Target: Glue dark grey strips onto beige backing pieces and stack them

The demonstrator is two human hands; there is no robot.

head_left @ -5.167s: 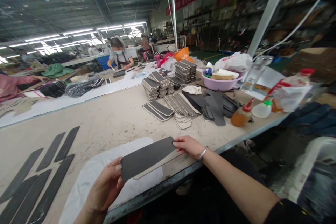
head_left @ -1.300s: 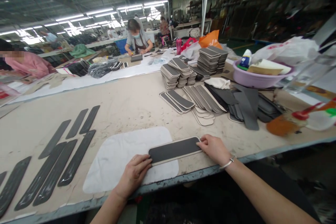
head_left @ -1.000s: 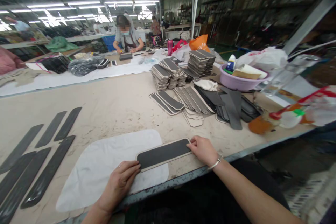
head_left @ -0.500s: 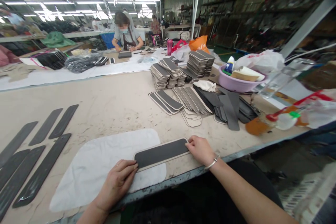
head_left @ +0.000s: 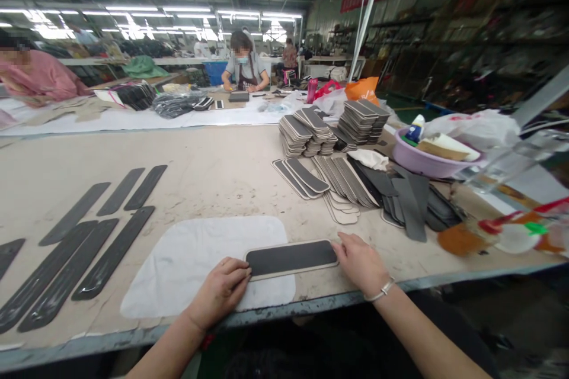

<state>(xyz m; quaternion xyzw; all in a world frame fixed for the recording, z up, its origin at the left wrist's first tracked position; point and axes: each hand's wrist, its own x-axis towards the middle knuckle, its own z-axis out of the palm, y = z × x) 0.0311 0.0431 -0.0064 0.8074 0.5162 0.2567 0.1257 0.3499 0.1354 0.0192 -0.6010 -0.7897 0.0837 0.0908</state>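
A long dark grey strip with a pale border (head_left: 291,259) lies near the table's front edge, partly over a white cloth (head_left: 195,254). My left hand (head_left: 224,287) holds its left end, fingers pressed together at the corner. At the right end is my right hand (head_left: 362,263), its fingers on the corner and the index finger somewhat raised. Several bare dark strips (head_left: 113,251) lie at the left. Beyond my right hand are pale-edged pieces (head_left: 306,176) and a fanned row (head_left: 344,180).
Stacks of finished-looking pieces (head_left: 296,133) stand at the back right, beside a purple basin (head_left: 431,160). Dark strips (head_left: 411,207) and an orange-brown container (head_left: 460,240) lie right. Across the table a person (head_left: 244,68) works; another person in pink (head_left: 44,74) is far left.
The view has turned left, bringing the person in pink into sight. My right index finger has lifted a little from the strip's end. The strip lies slightly flatter in the view.
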